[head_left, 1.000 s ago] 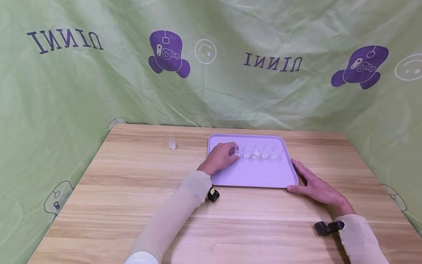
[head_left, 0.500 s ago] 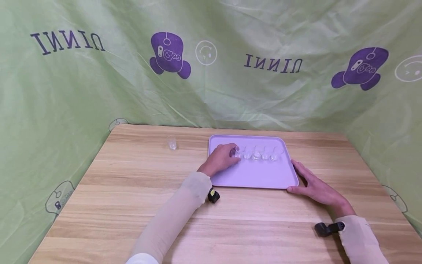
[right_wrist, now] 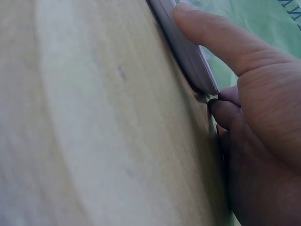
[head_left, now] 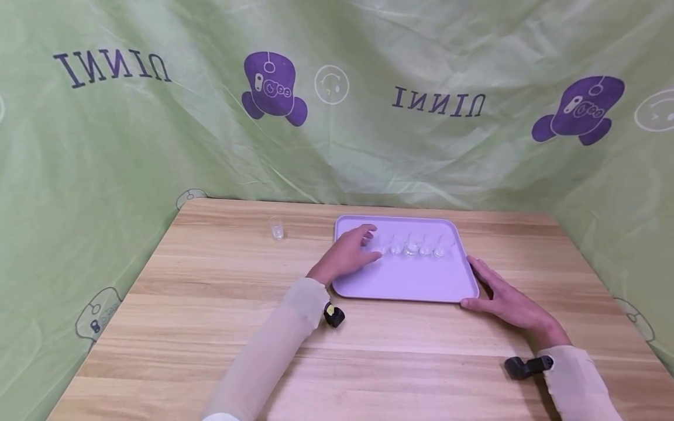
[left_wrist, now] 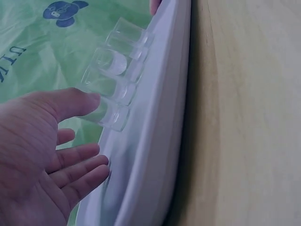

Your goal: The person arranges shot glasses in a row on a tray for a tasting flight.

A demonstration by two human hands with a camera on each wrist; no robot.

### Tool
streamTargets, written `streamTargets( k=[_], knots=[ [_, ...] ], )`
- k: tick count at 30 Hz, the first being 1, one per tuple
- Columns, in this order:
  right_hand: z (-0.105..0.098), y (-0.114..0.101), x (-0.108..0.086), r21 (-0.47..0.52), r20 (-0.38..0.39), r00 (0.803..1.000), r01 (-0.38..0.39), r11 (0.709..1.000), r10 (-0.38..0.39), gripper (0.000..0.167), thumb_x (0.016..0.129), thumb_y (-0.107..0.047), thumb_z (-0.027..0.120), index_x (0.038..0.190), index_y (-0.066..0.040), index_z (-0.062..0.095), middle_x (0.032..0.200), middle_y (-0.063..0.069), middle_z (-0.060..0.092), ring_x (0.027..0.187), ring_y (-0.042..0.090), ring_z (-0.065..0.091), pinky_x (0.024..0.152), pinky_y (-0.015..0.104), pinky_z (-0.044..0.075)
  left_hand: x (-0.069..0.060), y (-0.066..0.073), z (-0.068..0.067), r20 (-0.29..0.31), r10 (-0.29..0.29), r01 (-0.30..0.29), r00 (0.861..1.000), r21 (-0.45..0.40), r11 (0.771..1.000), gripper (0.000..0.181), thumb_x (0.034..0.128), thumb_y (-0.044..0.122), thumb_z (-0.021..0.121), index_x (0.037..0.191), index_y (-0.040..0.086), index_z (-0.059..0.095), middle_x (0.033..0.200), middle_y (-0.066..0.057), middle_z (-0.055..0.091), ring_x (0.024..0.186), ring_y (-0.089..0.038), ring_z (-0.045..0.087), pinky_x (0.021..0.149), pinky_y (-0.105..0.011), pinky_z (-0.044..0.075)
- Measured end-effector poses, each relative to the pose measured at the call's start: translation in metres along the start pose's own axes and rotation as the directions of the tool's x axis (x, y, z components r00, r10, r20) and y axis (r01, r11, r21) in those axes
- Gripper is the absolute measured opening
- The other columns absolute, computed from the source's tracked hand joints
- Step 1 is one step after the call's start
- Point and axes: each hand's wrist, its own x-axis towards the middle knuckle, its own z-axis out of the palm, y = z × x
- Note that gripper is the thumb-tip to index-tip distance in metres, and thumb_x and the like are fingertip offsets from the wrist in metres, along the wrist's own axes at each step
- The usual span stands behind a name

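Note:
A row of several small clear shot glasses (head_left: pixel 411 249) stands upright on a light purple tray (head_left: pixel 405 282). My left hand (head_left: pixel 344 255) is at the row's left end with thumb and fingers spread apart. In the left wrist view the thumb overlaps the nearest shot glass (left_wrist: pixel 117 117); the fingers curve loosely around nothing, and whether the thumb still touches the glass I cannot tell. My right hand (head_left: pixel 508 303) rests at the tray's front right corner, thumb on the front rim (right_wrist: pixel 181 44) and straight fingers along the right side.
One more shot glass (head_left: pixel 277 229) stands alone on the wooden table (head_left: pixel 221 280), left of the tray. A green curtain (head_left: pixel 358 158) with purple prints hangs behind the table and at both sides.
My left hand has let go of the leftmost shot glass in the row and drawn slightly back to the left, its fingers spreading. The right hand keeps its place at the tray.

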Motion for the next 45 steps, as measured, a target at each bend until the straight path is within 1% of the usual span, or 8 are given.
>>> streamTargets(
  k=[5,11,17,23,27,36,41,45],
  knots=[
    [0.001,0.000,0.000,-0.002,-0.002,1.000,-0.001,1.000,0.001,0.104,0.093,-0.028,0.079,0.167,-0.018,0.007,0.168,0.026,0.000,0.151,0.051,-0.007,0.110,0.078,0.000,-0.009,-0.004,-0.011,-0.020,0.016,-0.014,1.000,0.068,0.998,0.062,0.0961,0.029,0.075,0.149,0.009,0.049,0.136,-0.010,0.062,0.127,-0.023,0.056,0.105,-0.038,0.046],
    [0.000,0.000,0.000,-0.014,-0.005,1.000,0.001,1.000,-0.001,0.104,0.092,-0.029,0.079,0.167,-0.019,0.007,0.168,0.026,0.000,0.151,0.052,-0.005,0.110,0.079,0.001,-0.025,-0.004,-0.032,-0.103,0.037,-0.024,0.994,0.127,0.992,0.059,0.0971,0.030,0.073,0.148,0.010,0.052,0.141,-0.007,0.058,0.130,-0.025,0.054,0.109,-0.040,0.043],
    [0.000,0.000,0.000,-0.012,0.000,1.000,0.000,1.000,0.000,0.104,0.093,-0.029,0.079,0.167,-0.020,0.006,0.168,0.027,-0.001,0.151,0.052,-0.006,0.109,0.079,0.001,-0.045,-0.006,-0.055,-0.179,0.038,-0.020,0.983,0.104,0.994,0.059,0.0975,0.029,0.072,0.149,0.010,0.050,0.145,-0.008,0.055,0.136,-0.026,0.048,0.114,-0.042,0.038],
    [0.001,-0.001,0.002,-0.011,0.005,1.000,0.009,1.000,-0.009,0.104,0.093,-0.028,0.078,0.167,-0.019,0.007,0.168,0.026,0.000,0.150,0.053,-0.006,0.109,0.079,0.001,-0.060,-0.010,-0.078,-0.237,0.130,-0.092,0.963,0.164,0.982,0.058,0.0956,0.021,0.074,0.147,0.007,0.051,0.147,-0.010,0.052,0.140,-0.028,0.044,0.117,-0.044,0.033],
    [0.001,0.000,0.002,-0.004,0.007,1.000,0.001,1.000,-0.001,0.104,0.093,-0.028,0.078,0.167,-0.020,0.006,0.168,0.026,-0.002,0.150,0.052,-0.006,0.109,0.079,0.000,-0.066,-0.014,-0.089,-0.289,0.166,-0.087,0.943,0.266,0.960,0.061,0.0945,0.019,0.075,0.148,0.005,0.050,0.148,-0.013,0.051,0.141,-0.031,0.041,0.118,-0.047,0.030],
    [0.000,0.002,0.001,-0.022,0.003,1.000,0.002,1.000,-0.002,0.105,0.093,-0.029,0.079,0.167,-0.021,0.005,0.168,0.026,-0.002,0.150,0.053,-0.006,0.109,0.079,0.001,-0.074,-0.032,-0.106,-0.354,0.101,0.029,0.930,0.343,0.939,0.076,0.0952,0.022,0.076,0.158,0.007,0.035,0.165,-0.016,0.027,0.153,-0.033,0.020,0.121,-0.058,0.019],
    [0.000,0.001,0.000,-0.025,0.002,1.000,0.001,1.000,-0.001,0.104,0.093,-0.029,0.078,0.167,-0.020,0.005,0.168,0.027,-0.002,0.150,0.053,-0.006,0.110,0.078,0.001,-0.077,-0.046,-0.108,-0.353,0.033,0.087,0.935,0.318,0.944,0.085,0.0965,0.023,0.073,0.164,0.014,0.023,0.169,-0.015,0.017,0.155,-0.034,0.011,0.122,-0.059,0.013],
    [-0.001,0.000,0.000,-0.030,0.001,1.000,-0.001,1.000,0.001,0.104,0.093,-0.030,0.078,0.167,-0.020,0.005,0.168,0.027,-0.001,0.150,0.053,-0.005,0.110,0.078,0.001,-0.078,-0.057,-0.111,-0.370,-0.014,0.128,0.929,0.286,0.950,0.085,0.0963,0.022,0.073,0.164,0.015,0.023,0.169,-0.016,0.018,0.154,-0.036,0.012,0.122,-0.059,0.013]
  ],
)
